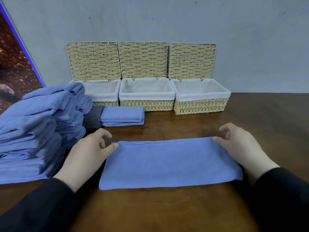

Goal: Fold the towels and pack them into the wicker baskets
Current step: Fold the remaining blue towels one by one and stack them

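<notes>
At the far left we see part of a picture with a blue edge (21, 47) leaning against a grey wall (250, 47). Below it, a tall, loose heap of blue towels (38, 124) sits on the left of a dark wooden table (167, 211), with a dark striped cloth (92, 118) showing just beside the heap.

Our left hand (87, 153), in a black sleeve (38, 205), rests at the far left corner of a blue towel (168, 163) lying flat in front of us, folded into a long rectangle. The thumb and forefinger pinch that corner; the other fingers curl loosely above it.

Behind the towel, a small folded stack of blue towels (122, 116) lies on the table, just in front of the baskets.

Three wicker baskets stand in a row against the wall: left basket (102, 93), middle basket (147, 96), right basket (200, 101). Each has a white cloth lining and a woven lid standing upright behind it. We see no towels inside them.

Our right hand (240, 144) pinches the towel's far right corner with thumb and fingers, the remaining fingers loosely curled.
</notes>
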Demonstrator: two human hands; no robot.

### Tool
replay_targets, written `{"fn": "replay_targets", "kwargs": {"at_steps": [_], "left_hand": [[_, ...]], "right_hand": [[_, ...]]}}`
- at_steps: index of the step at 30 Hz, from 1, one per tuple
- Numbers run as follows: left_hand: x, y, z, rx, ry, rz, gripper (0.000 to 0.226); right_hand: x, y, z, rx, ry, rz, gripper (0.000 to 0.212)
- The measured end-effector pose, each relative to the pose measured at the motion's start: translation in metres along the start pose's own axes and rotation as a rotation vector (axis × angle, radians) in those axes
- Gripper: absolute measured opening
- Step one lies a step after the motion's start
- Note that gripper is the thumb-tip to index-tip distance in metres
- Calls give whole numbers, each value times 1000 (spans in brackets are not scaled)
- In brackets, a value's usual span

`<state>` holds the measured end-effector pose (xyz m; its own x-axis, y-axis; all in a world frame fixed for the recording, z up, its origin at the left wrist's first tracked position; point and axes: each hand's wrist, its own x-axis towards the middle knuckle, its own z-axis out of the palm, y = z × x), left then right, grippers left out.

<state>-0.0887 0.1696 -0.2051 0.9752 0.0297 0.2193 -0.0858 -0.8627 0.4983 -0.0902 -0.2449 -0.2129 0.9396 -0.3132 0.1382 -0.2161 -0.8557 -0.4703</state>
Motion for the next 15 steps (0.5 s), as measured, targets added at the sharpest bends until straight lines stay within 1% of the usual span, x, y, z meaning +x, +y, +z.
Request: {"fn": "replay_targets", "kwargs": {"at_steps": [2,3,4,5,6,8,9,10,12,15], "left_hand": [[-2,5,0,-15,67,231,13],[-3,10,0,-34,52,375,12],[-3,16,2,-27,-1,511,16],[-3,23,7,-4,-92,624,25],[-2,30,13,38,-206,691,37],[2,37,28,127,-400,729,58],[5,37,34,165,-465,715,64],[7,34,38,177,-508,693,64],[11,27,41,162,-533,648,57],[12,24,38,227,-550,590,55]], "right_hand": [[-10,-10,-3,-17,165,-213,22],[-19,-22,-6,3,215,-314,14],[-29,-35,-8,35,222,-398,5],[-40,-49,-6,75,176,-442,3],[-51,-60,-2,114,92,-449,9],[-64,-69,16,95,-129,-449,14],[-66,-68,26,44,-210,-469,20],[-66,-65,31,10,-266,-477,29],[-58,-57,33,-6,-317,-474,41],[-48,-48,31,26,-275,-483,40]]}}
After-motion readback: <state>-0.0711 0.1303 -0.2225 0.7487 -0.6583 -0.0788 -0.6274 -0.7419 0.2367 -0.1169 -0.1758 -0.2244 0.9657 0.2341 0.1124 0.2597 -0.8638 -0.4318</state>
